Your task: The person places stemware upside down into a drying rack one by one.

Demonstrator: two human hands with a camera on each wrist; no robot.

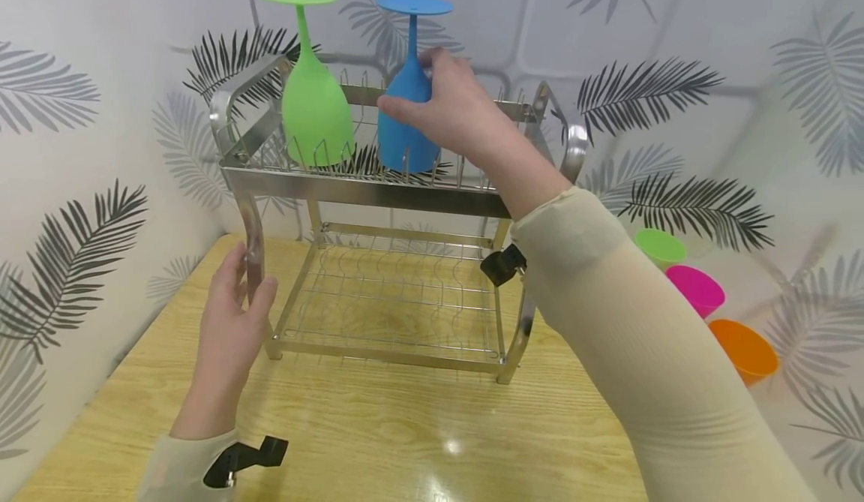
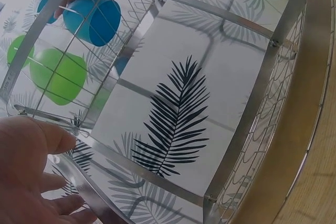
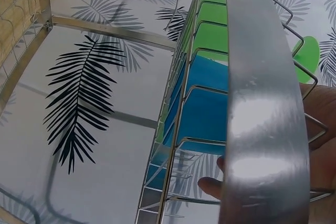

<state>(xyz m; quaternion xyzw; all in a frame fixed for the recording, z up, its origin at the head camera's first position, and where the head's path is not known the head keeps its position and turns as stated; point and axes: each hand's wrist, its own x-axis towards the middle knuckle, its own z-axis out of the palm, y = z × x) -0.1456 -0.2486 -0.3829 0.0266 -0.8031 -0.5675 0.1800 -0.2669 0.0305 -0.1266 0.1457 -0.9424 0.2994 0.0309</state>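
Note:
My right hand point(image 1: 452, 104) holds a blue goblet point(image 1: 408, 142) by its bowl, thumb across the near side and fingers toward the back. The goblet stands upside down among the wires of the upper tier of a metal dish rack point(image 1: 364, 190), its round foot on top. Left of it, a light green goblet point(image 1: 317, 119) is also upside down in that tier. My left hand point(image 1: 232, 314) is at the rack's left front leg, thumb and fingers loosely spread on either side of it. In the left wrist view, the left thumb point(image 2: 58, 137) appears close to the frame.
The rack's lower wire tier point(image 1: 398, 292) sits over the wooden table point(image 1: 405, 427). At the right are a green cup point(image 1: 660, 247), a magenta cup point(image 1: 698, 292) and an orange cup point(image 1: 745, 352). A leaf-patterned wall covering point(image 1: 675, 134) stands close behind the rack.

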